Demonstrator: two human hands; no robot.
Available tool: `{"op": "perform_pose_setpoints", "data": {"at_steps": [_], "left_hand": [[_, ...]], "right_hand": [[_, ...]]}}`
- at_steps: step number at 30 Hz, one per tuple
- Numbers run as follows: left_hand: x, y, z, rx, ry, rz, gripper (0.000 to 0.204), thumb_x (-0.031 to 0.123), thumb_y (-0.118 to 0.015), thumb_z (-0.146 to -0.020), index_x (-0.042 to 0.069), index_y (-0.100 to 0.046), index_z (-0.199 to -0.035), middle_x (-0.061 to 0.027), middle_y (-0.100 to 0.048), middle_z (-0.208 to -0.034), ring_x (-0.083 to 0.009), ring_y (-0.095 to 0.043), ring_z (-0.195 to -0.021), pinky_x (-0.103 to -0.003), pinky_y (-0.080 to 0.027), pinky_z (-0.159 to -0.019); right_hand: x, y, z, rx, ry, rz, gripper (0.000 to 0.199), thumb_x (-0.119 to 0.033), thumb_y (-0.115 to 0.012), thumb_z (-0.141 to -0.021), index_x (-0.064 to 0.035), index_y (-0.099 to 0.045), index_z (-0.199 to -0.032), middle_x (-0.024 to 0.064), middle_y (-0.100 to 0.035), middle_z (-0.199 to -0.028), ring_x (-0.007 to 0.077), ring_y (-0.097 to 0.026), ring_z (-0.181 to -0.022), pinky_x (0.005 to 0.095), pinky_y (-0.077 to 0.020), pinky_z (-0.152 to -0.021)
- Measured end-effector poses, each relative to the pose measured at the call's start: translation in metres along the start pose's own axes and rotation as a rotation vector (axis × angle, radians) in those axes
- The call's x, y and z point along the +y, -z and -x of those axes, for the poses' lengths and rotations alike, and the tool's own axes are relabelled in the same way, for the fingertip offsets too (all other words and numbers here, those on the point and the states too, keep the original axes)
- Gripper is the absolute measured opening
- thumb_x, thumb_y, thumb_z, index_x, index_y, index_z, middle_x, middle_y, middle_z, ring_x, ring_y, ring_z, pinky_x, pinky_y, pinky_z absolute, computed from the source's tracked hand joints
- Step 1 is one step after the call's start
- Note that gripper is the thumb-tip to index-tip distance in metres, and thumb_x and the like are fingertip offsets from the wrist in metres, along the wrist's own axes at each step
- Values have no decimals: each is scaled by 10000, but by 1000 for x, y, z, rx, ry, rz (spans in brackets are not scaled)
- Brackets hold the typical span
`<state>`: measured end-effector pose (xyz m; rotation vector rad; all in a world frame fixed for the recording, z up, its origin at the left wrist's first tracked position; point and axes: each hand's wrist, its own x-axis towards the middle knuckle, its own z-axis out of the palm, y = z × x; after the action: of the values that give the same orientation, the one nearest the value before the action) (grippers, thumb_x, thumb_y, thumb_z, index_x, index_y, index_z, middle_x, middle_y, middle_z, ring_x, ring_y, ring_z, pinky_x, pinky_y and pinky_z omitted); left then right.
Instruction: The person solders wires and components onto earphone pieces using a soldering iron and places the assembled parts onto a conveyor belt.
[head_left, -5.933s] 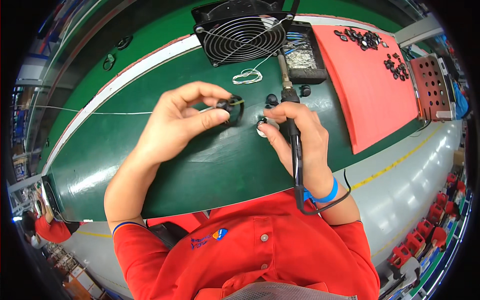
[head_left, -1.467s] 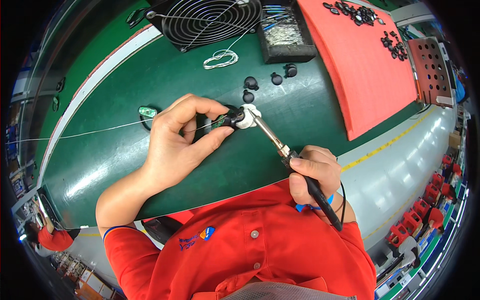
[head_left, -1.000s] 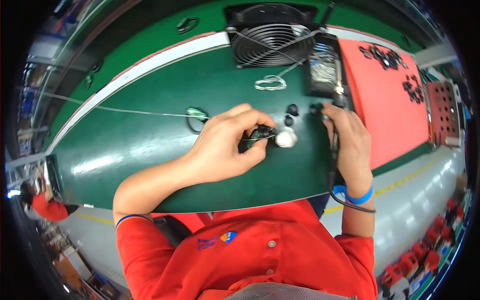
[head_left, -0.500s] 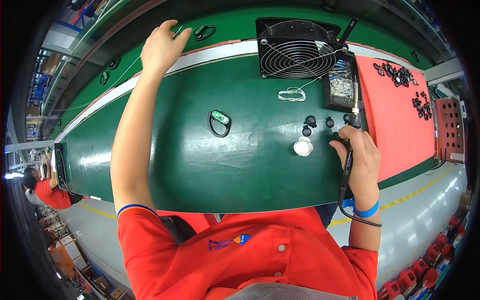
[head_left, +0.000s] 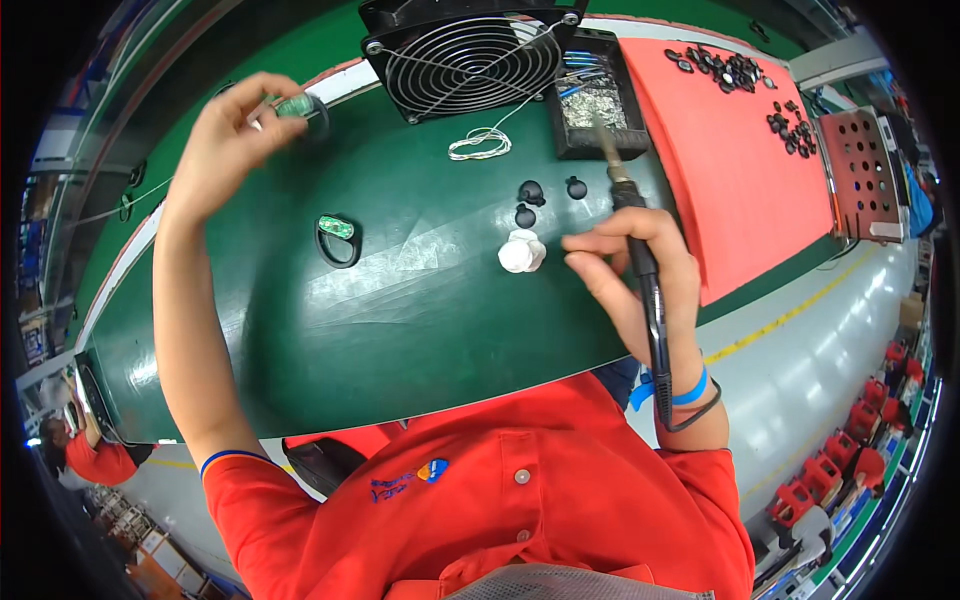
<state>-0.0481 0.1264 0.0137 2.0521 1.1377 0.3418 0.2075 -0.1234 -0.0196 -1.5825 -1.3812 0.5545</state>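
My left hand [head_left: 228, 140] is stretched to the far left of the green bench [head_left: 400, 320] and pinches a small black ring part with a green board [head_left: 292, 105] between its fingertips. A second such ring part [head_left: 337, 238] lies flat on the mat, nearer to me. My right hand [head_left: 640, 270] grips the black handle of a soldering iron [head_left: 628, 215], its tip pointing away toward the black tray of solder scraps [head_left: 592, 100]. A white lump [head_left: 521, 252] lies just left of that hand, with three small black caps [head_left: 545, 195] beyond it.
A black fan with a wire grille [head_left: 465, 55] stands at the back, a coil of solder wire [head_left: 480, 147] in front of it. A red mat [head_left: 735, 150] with several small black parts lies to the right, beside a red perforated tray [head_left: 855, 165]. Another person in red [head_left: 95, 455] stands at lower left.
My left hand has set a ring part down on the mat, reached to the far left and come back holding another ring part. My right hand keeps the iron, now tipped toward the tray.
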Motion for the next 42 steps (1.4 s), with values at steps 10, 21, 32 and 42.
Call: {"op": "perform_pose_setpoints", "data": {"at_steps": [10, 21, 32, 42], "left_hand": [[48, -64, 58, -282, -367, 150, 86, 29, -636, -807, 49, -594, -878, -8, -534, -841, -73, -432, -625, -215, -323, -499], [55, -83, 66, -326, -68, 510, 251, -19, -591, -854, 37, -435, -1044, -33, -495, -976, 6, -430, -572, -172, -337, -466], [61, -89, 71, -309, -185, 349, 275, -50, -652, -787, 45, -483, -982, -36, -571, -1024, 15, -337, -517, -159, -300, -471], [72, -93, 78, -211, -374, 147, 242, 62, -701, -768, 49, -535, -945, -23, -570, -827, -97, -482, -487, -258, -370, -441]], "right_hand": [[-2, -36, -11, -40, -33, -143, 235, 15, -645, -820, -47, -499, -993, 85, -681, -817, 118, -643, -742, 241, -501, -691], [2, -35, -11, 77, 303, 218, 241, 13, -704, -737, -54, -570, -926, 61, -647, -839, 223, -619, -751, 318, -463, -703], [-10, -40, -8, 35, 241, -69, 368, 13, -745, -721, -28, -499, -992, 91, -663, -871, 161, -664, -776, 252, -521, -689], [-15, -42, -6, 26, 109, -205, 376, 43, -720, -701, -57, -489, -979, 35, -630, -772, 71, -588, -651, 210, -459, -604]]}}
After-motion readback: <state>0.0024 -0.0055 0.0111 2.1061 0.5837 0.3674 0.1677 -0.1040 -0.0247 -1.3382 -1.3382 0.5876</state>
